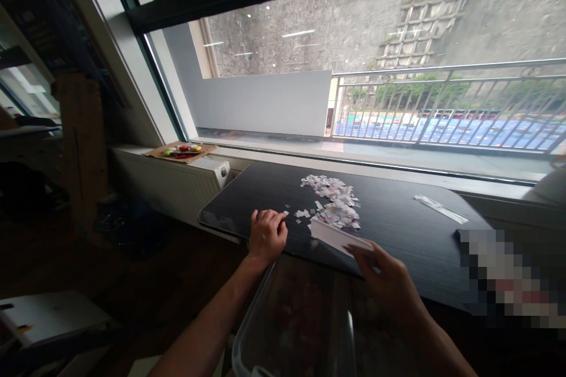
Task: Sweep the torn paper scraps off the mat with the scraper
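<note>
On the dark table, many small white paper scraps (333,197) lie in a loose heap, and a few stray scraps (303,213) trail to its left. My right hand (391,274) grips a flat, pale strip-like piece (338,237) by its near end. The far end of that piece is up against the front of the heap. My left hand (267,232) rests at the table's front edge with its fingers curled. A tiny white scrap shows at its fingertips; whether it is pinched cannot be made out. Below both hands is a clear plastic bin (256,312) under the table edge.
The black table (265,182) stands against a wide window. White strips (440,209) lie toward its right end, near a blurred-out area. A radiator (177,174) at the left bears a cardboard sheet (154,154) with colourful items. A pale stool-like object (53,312) is at lower left.
</note>
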### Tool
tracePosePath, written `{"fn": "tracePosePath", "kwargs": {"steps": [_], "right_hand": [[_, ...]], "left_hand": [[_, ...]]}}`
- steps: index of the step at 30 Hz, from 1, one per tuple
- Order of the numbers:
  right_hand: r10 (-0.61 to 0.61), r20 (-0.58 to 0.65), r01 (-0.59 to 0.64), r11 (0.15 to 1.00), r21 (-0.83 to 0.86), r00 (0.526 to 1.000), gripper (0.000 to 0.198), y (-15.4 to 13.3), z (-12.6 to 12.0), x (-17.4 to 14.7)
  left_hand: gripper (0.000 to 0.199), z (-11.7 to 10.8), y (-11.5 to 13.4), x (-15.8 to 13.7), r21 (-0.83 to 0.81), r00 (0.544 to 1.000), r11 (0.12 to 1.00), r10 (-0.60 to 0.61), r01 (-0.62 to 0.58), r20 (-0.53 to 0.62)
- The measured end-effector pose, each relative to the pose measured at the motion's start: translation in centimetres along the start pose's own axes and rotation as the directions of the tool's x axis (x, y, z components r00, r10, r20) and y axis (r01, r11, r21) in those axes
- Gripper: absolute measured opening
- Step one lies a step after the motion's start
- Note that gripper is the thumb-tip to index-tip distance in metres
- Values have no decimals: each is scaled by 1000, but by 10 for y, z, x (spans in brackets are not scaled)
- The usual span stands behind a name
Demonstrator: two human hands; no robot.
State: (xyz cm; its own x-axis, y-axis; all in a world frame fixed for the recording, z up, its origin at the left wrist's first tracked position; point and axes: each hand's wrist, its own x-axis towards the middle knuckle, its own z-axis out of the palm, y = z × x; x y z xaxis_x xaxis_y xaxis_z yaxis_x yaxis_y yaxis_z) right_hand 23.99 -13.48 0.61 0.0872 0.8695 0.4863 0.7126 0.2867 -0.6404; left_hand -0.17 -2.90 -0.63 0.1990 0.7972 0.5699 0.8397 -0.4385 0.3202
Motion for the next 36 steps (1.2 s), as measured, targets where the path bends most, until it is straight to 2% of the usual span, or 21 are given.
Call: {"fn": "tracePosePath", "kwargs": {"steps": [2, 6, 10, 12, 15, 18, 22, 28, 36], "right_hand": [[-12, -12, 12, 1000, 17, 1000, 27, -1, 1, -7], [28, -138, -31, 999, -21, 990, 30, 0, 0, -19], [80, -51, -76, 994, 80, 995, 29, 4, 2, -24], [153, -50, -145, 981, 130, 987, 30, 9, 4, -23], [313, -97, -293, 939, 179, 945, 36, 16, 6, -18], [389, -43, -356, 879, 318, 920, 39, 11, 9, -14], [395, 42, -375, 825, 422, 918, 37, -2, 8, -10], [403, 17, -382, 852, 357, 915, 32, 11, 1, -6], [383, 98, -386, 816, 430, 919, 35, 10, 20, 1]], "left_hand": [[21, 0, 0, 0, 2, 1000, 1000, 2, -2, 0], [21, -1, 0, 0, 0, 1000, 1000, 2, -2, -6], [21, 0, 0, 0, 2, 1000, 1000, 6, -5, -7], [22, 0, 0, 0, -2, 1000, 1000, 0, 0, -6], [22, 0, 0, 0, -15, 1000, 1000, -9, 8, -1], [22, -1, 0, 1, -27, 1000, 1000, -10, 10, 2], [22, -2, 0, 1, -27, 1000, 1000, -14, 15, 9], [21, 0, -1, 1, -19, 1000, 1000, -16, 16, 5], [21, -1, -1, 1, -16, 1000, 1000, -16, 16, 20]]}}
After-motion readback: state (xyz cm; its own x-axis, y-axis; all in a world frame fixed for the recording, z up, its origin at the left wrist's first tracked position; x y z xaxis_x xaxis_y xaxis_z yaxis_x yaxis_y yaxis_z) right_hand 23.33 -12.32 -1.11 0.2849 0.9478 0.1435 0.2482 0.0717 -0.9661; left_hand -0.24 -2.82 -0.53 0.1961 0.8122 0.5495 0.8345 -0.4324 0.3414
